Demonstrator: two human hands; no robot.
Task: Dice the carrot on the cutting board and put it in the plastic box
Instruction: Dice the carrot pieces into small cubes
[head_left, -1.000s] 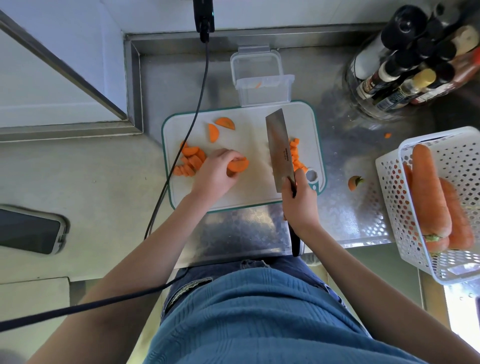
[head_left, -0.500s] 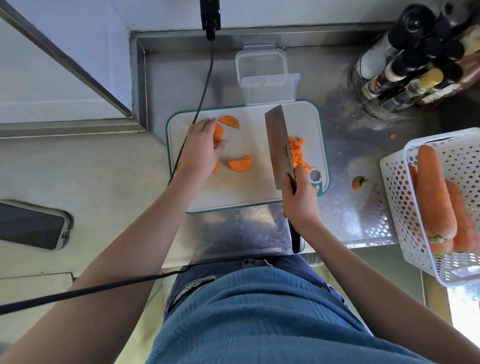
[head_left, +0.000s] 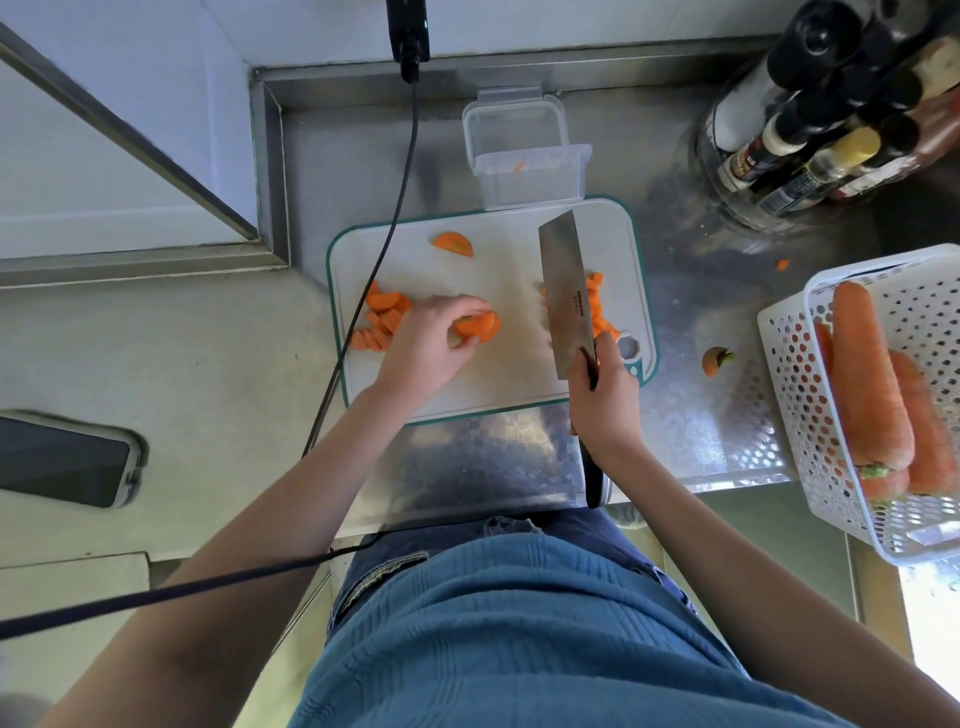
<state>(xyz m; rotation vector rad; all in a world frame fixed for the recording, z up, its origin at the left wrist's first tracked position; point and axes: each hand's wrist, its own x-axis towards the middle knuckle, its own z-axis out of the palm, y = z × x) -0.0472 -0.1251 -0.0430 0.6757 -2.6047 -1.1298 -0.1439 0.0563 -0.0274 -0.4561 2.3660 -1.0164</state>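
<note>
The scene is evenly and brightly lit by soft daylight, and no hard shadows are cast. The strongest light is seen at the lower right corner, where a strip beside the white basket (head_left: 789, 395) is blown out to near white. Mottled glare is thrown back from the patterned steel counter (head_left: 488, 462), most of all below the cutting board (head_left: 509, 384) and towards the basket. A dull sheen is carried by the cleaver blade (head_left: 563, 291), whose lower left edge is smeared by motion blur. Strong wide-angle distortion is shown: straight counter edges are bent, and the bottles (head_left: 810, 119) at the upper right are splayed outwards. The forearms near the bottom edge are rendered soft.
</note>
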